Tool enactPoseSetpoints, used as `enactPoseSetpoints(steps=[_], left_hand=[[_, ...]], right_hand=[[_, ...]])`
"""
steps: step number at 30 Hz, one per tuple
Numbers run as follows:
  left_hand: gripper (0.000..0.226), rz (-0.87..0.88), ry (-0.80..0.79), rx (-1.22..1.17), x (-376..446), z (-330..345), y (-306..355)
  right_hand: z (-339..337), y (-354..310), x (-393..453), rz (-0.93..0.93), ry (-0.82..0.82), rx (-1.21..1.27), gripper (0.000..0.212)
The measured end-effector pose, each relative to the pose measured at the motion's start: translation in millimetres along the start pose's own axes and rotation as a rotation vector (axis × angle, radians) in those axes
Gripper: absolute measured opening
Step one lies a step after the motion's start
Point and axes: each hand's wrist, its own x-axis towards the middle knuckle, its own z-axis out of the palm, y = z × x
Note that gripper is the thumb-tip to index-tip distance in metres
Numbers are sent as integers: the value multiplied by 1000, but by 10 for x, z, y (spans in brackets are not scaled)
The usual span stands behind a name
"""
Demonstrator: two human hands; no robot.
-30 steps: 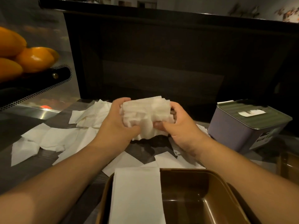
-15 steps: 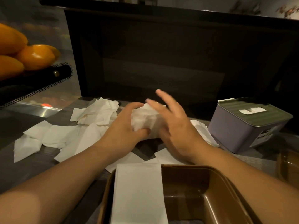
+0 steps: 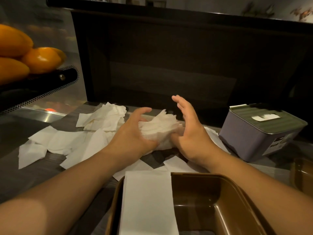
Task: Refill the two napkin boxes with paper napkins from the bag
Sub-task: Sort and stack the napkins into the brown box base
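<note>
A fanned stack of white napkins sits between my hands, low over the dark counter. My left hand grips its left end with curled fingers. My right hand has straight fingers and presses its palm edge against the stack's right side. Right in front of me stands an open brown napkin box with a flat pile of napkins in its left half. A lidded grey-purple napkin box stands at the right, a napkin showing through its lid slot.
Loose napkins lie scattered over the counter to the left and under my hands. Oranges fill a perforated metal tray at the upper left. A dark panel closes off the back. Another brown container edge shows at far right.
The stack has come down from chest height towards the counter. My right hand let go of it, straightened its fingers, and now pats its side while my left hand keeps its hold.
</note>
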Motion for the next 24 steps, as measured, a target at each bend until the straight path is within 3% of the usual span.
enactPoseSetpoints(steps=[5, 10, 13, 16, 18, 24], left_hand=[[99, -13, -30, -71, 29, -1, -8], [87, -5, -44, -20, 12, 16, 10], [84, 23, -26, -9, 20, 12, -16], [80, 17, 21, -61, 29, 0, -38], [79, 11, 27, -34, 25, 4, -32], [83, 19, -4, 32, 20, 20, -17]], right_hand=[[68, -42, 24, 177, 2, 344, 102], [84, -29, 61, 225, 11, 398, 99], [45, -29, 19, 135, -70, 207, 97], [41, -26, -37, -131, -105, -353, 88], [57, 10, -44, -187, -135, -563, 86], [69, 54, -36, -61, -147, -421, 102]])
